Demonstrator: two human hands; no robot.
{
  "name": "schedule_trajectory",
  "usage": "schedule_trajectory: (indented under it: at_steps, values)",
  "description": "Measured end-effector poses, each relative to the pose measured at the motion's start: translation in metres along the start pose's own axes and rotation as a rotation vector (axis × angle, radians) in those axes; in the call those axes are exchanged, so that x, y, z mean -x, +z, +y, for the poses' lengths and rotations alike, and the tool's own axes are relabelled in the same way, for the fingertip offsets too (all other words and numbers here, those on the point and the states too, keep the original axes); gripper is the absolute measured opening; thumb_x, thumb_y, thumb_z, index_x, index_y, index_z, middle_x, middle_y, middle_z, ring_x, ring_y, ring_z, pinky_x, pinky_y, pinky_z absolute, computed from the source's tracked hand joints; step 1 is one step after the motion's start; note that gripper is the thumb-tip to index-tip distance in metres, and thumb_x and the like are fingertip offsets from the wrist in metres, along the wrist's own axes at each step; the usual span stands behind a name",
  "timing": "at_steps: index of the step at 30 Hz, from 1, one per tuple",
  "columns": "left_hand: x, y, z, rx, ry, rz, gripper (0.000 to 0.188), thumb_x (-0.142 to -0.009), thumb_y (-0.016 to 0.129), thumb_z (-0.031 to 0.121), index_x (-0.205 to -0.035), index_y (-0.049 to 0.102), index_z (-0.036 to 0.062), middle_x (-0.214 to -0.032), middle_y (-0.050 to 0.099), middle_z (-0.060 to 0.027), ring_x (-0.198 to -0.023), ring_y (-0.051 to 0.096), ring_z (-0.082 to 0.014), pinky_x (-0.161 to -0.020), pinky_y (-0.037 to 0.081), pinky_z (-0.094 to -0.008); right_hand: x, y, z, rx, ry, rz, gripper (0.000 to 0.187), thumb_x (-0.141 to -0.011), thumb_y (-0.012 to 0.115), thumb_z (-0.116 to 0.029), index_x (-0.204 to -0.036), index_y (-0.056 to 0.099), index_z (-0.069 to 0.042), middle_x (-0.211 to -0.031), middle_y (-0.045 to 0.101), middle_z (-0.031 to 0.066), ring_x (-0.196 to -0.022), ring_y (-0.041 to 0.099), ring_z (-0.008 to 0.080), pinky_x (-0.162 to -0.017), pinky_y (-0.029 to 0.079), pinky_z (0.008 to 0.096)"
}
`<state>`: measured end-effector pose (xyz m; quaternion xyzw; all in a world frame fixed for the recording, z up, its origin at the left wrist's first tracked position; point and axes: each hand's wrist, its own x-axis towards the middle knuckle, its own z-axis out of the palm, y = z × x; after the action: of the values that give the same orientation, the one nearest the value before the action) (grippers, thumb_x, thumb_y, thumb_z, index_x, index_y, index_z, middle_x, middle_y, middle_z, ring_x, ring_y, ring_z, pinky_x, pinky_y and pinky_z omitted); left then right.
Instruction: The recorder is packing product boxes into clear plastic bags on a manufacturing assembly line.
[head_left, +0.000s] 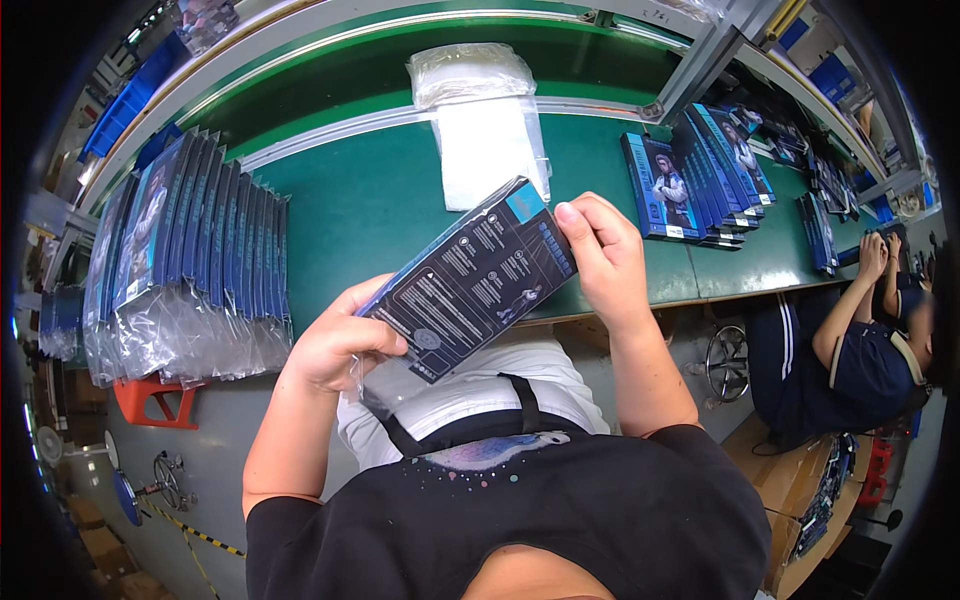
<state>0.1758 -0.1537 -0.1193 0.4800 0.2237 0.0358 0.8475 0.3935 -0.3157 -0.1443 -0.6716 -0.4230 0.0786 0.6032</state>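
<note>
Box [475,285], dark and flat, and it's up off the table, tilted between two bare hands just over the bench's front edge, its printed face toward the wearer! Underneath, a smooth green table [350,195] runs across the scene, a metal rail along its back. Middle of it: a pile of white bags [485,150], clear plastic bunched at the far end. Over on the left, a packed row of boxes [200,235] stands on end, clear wrapping spilling over the front edge, a red stool [155,400] right below. On the right, more boxes [690,185] lean in overlapping ranks, and past them sits a co-worker [860,355] in dark clothes, arms raised to the bench. Grey floor [230,450] behind, cardboard carton [770,470] at lower right.

Now the hands! Left hand [345,345] is grasping the lower left end, thumb laid across the printed face, forearm angled up from below. Right hand [605,260] has the upper right end pinched at its edge, wrist bent, fingers curled, forearm rising steeply. Loose clear plastic hangs by the left hand.
</note>
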Motion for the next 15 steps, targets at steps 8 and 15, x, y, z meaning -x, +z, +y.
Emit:
schedule_trajectory:
  at_steps: [8,15]
  values:
    - [0.053,0.006,0.036,-0.262,0.421,0.225,0.065,-0.065,0.06,-0.01,-0.13,0.049,-0.0049,-0.115,0.062,-0.0122,-0.098,0.061,-0.0161,-0.083,0.05,-0.0283,-0.008,0.024,0.003,-0.505,0.247,0.339,0.018,-0.096,0.052,-0.018,-0.094,0.059,0.0,-0.082,0.061,0.0062,-0.072,0.061,0.013,-0.068,0.049,0.0254]
    - [0.102,-0.013,0.101,-1.157,1.265,1.047,0.055,-0.076,0.047,-0.015,-0.128,0.055,0.0008,-0.121,0.061,-0.0093,-0.106,0.059,-0.0159,-0.092,0.042,-0.0253,-0.005,-0.001,0.019,-0.437,0.224,0.298,0.019,-0.095,0.054,-0.017,-0.096,0.059,0.001,-0.087,0.063,0.0077,-0.074,0.06,0.0136,-0.069,0.049,0.0258]
